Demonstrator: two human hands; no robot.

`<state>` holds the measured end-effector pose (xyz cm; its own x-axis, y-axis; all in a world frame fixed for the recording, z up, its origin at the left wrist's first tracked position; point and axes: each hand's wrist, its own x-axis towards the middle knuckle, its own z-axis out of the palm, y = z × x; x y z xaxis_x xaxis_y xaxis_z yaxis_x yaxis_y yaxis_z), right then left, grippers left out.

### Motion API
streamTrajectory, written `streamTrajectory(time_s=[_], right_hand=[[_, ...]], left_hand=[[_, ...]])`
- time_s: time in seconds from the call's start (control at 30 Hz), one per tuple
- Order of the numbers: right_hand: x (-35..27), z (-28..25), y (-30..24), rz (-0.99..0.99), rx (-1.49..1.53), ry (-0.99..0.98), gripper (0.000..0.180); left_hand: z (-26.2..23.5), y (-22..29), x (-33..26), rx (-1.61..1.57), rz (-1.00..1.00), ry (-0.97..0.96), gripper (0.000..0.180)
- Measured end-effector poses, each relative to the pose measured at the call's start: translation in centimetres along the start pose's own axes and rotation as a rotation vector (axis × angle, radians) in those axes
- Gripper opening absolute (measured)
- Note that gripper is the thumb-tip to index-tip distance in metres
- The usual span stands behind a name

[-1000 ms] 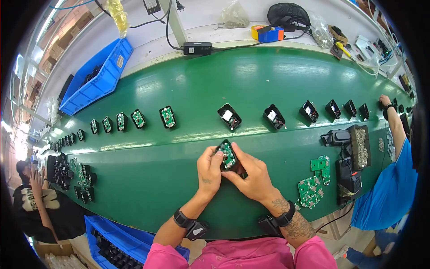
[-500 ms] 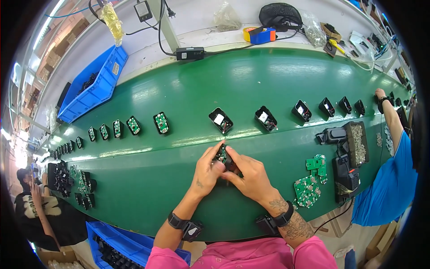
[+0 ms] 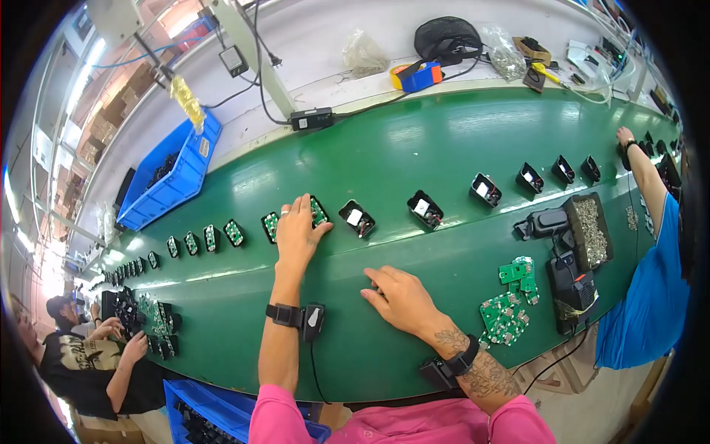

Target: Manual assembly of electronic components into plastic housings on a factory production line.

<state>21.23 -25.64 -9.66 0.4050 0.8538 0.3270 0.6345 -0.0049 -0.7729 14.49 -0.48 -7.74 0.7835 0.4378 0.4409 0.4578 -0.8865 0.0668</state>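
Observation:
My left hand [image 3: 297,231] reaches to the row across the green table [image 3: 370,333]. Its fingers and thumb are round a small black plastic housing with a green circuit board in it [image 3: 319,212], which the hand partly hides. Close beside it on the left stands another filled housing [image 3: 271,226]. To the right is an open black housing [image 3: 357,219] with a white piece and wires inside. Above the table's near part hovers my right hand [image 3: 403,297], loosely curled, thumb and forefinger apart, with nothing visible between them.
More housings with white pieces [image 3: 486,190] line the right; filled ones run left. Loose green circuit boards [image 3: 504,314] lie near a tray of small metal parts [image 3: 589,233]. A blue bin [image 3: 174,177] stands far left. Co-workers sit at both sides, one in a blue sleeve [image 3: 643,296].
My hands have parted. The left has moved forward and left with the housing to the row; the right has stayed low over the table. The view has shifted slightly.

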Motion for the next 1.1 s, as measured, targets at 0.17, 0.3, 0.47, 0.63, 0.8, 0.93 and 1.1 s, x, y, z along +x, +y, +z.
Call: streamTrajectory(time_s=[0.17,0.3,0.47,0.63,0.8,0.93,1.1], right_hand=[[-0.4,0.3,2.3,-0.054,-0.123,0.158,0.029],[0.9,1.0,0.9,-0.016,-0.068,0.180,0.026],[1.0,-0.2,0.8,0.099,-0.037,0.346,0.028],[0.7,-1.6,0.3,0.207,0.056,0.326,0.028],[0.7,-1.0,0.6,0.155,0.042,0.278,0.021],[0.6,-2.0,-0.1,0.093,-0.013,0.311,0.021],[-0.4,-4.1,-0.4,0.172,-0.134,0.161,0.021]], left_hand=[[-0.3,5.0,0.9,0.076,-0.011,-0.037,0.101],[-1.8,6.4,-1.3,-0.270,-0.006,-0.139,0.085],[2.5,7.0,-1.1,-0.397,0.029,0.063,0.077],[-0.2,10.7,-4.0,-0.502,0.249,0.143,0.070],[-0.9,11.2,-6.5,-0.801,0.095,0.026,0.047],[-0.1,9.5,-7.2,-0.872,0.172,0.030,0.036],[-1.0,11.7,-7.7,-1.156,0.067,-0.145,0.013]])
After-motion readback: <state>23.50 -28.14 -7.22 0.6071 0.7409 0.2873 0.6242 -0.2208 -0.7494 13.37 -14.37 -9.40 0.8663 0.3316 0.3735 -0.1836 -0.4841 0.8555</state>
